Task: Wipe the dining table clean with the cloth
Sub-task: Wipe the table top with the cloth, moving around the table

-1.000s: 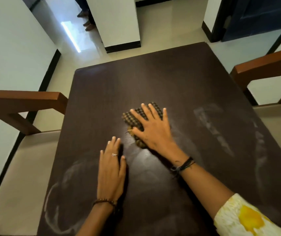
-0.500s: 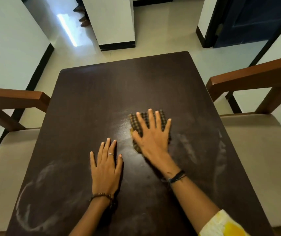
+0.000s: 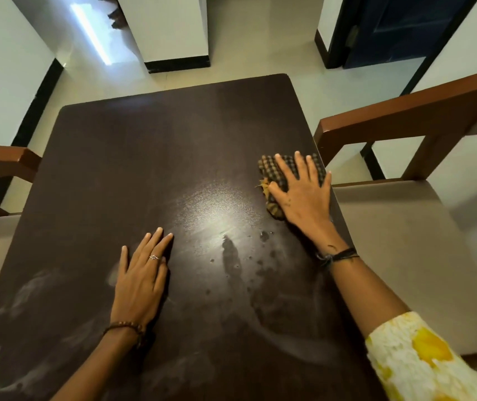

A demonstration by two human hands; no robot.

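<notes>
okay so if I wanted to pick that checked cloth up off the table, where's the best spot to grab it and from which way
Probably its far-left corner, the checked part showing beyond the fingers. The cloth lies flat at the table's right edge, with the right hand spread over most of it. Come from above and from the left, where the tabletop is open; the chair crowds the right. Pinch that corner and peel upward.

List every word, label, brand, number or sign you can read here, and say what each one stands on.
None: no readable text anywhere in the head view.
The cloth under the right hand bears only a check pattern.
The table, the left hand, the chairs and the door carry no lettering.
</notes>
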